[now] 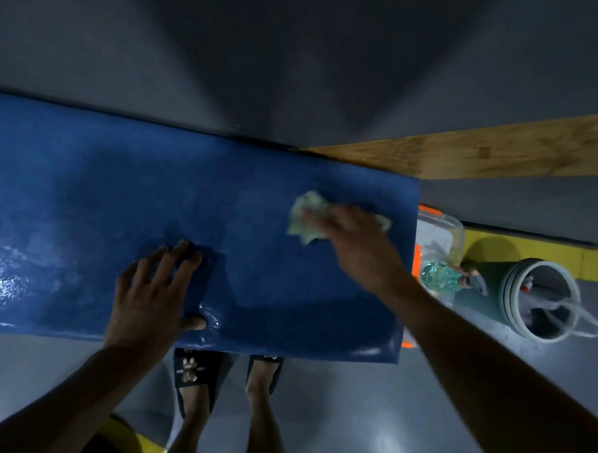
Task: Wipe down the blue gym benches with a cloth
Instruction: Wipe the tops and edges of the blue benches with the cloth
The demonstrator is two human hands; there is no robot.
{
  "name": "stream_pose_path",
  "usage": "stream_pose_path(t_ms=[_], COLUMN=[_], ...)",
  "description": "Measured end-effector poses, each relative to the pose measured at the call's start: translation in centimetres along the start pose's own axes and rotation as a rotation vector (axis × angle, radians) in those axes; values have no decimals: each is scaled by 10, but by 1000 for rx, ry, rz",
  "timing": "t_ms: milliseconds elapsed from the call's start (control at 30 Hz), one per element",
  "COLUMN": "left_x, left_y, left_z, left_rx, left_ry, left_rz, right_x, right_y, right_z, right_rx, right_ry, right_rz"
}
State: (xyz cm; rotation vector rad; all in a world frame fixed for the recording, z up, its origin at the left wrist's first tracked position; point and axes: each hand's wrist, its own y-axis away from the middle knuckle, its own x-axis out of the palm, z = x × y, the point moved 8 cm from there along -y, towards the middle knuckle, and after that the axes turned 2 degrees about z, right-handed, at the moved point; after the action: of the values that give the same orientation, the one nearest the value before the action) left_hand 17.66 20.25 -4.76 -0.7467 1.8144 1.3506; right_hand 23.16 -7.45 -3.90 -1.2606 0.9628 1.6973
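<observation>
A blue padded gym bench [103, 197] runs across the view from the left edge to its right end. Its surface shines wet at the left. My right hand [355, 242] presses a crumpled pale green cloth [306, 216] flat onto the bench near the right end, fingers spread over the cloth. My left hand [154, 288] rests open on the bench near its front edge, fingers straight, thumb out to the right.
A wooden plank [482, 155] lies behind the bench's right end. Right of the bench stand a clear tub with an orange rim [441, 229], a spray bottle [442, 277] and a green bucket [541, 298] with handles. My sandalled feet [198, 379] stand on grey floor below the bench.
</observation>
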Motion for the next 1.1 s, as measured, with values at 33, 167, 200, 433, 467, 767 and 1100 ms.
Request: stream_pose_path(t_ms=[33,167,200,433,467,767,1100], left_x=[0,2,2,1,0,1,-2], left_y=[0,0,0,0,0,-1,0], left_z=[0,1,1,1,1,4,-1], left_rx=[-3,-16,-24,-22,-23,-33,-15], left_ry=[2,5,4,0,2,20,7], left_rz=[1,6,7,4,4,30,0], right_x=[-8,-19,-16,-1,-3,-30,-9], right_y=[11,58,57,-72,-76,7,-10], right_z=[-35,-143,-145,15,24,-128,-38], right_rx=[111,891,1009,386,243,577,55], right_ry=[-12,-229,-237,-161,-135,-101,78], right_rz=[-58,-284,-316,-167,-104,-237,17])
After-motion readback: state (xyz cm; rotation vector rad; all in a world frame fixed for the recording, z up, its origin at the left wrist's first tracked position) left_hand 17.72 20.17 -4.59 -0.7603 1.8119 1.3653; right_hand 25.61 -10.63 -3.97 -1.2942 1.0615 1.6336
